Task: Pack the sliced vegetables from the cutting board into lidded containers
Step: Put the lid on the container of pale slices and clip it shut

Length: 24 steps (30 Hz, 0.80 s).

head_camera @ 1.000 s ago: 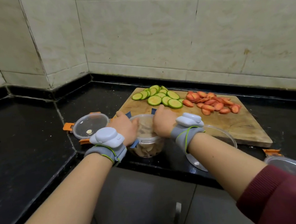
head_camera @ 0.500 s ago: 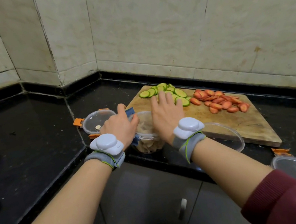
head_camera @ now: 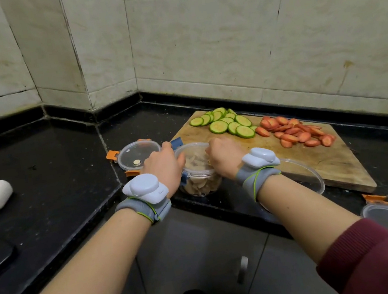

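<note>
Our black counter [head_camera: 54, 165] carries the wooden cutting board [head_camera: 312, 156], whose long axis runs from far left to near right. At the board's near-left corner stands the round container [head_camera: 201, 180] of pale slices, upright with its mouth up. Our left hand [head_camera: 163, 165] and right hand [head_camera: 224, 157] curl around its opposite sides, gripping it. Zucchini slices [head_camera: 224, 123] and carrot slices [head_camera: 297, 133] lie along the board's far edge.

Left hand [head_camera: 163, 166], right hand [head_camera: 226, 158] (both curled)
</note>
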Tool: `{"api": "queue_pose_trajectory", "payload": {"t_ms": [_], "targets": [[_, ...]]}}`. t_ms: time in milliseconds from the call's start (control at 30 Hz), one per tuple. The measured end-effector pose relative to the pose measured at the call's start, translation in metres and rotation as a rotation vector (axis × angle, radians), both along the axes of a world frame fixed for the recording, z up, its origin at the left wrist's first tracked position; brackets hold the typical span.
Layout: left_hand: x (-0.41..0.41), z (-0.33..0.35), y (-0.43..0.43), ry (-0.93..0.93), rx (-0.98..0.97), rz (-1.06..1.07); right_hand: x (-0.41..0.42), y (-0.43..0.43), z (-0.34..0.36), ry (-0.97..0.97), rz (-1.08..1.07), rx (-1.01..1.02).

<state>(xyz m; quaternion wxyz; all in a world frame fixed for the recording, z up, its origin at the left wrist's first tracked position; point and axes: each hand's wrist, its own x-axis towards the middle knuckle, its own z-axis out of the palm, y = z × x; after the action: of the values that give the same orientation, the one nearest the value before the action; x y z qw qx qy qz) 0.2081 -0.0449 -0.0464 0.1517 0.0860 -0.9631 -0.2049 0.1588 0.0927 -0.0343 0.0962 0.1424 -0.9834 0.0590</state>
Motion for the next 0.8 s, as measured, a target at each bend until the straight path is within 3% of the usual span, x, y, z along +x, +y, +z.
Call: {"api": "queue_pose_trajectory", "payload": {"t_ms": [267,800], "targets": [[0.003,0.009,0.006,-0.130,0.010,-0.024,-0.014,0.003,0.006,-0.183,-0.035,-0.237],[0.003,0.014,0.001,-0.203,0.309,-0.077,-0.031,0.020,0.007,-0.217,0.015,-0.449]]}}
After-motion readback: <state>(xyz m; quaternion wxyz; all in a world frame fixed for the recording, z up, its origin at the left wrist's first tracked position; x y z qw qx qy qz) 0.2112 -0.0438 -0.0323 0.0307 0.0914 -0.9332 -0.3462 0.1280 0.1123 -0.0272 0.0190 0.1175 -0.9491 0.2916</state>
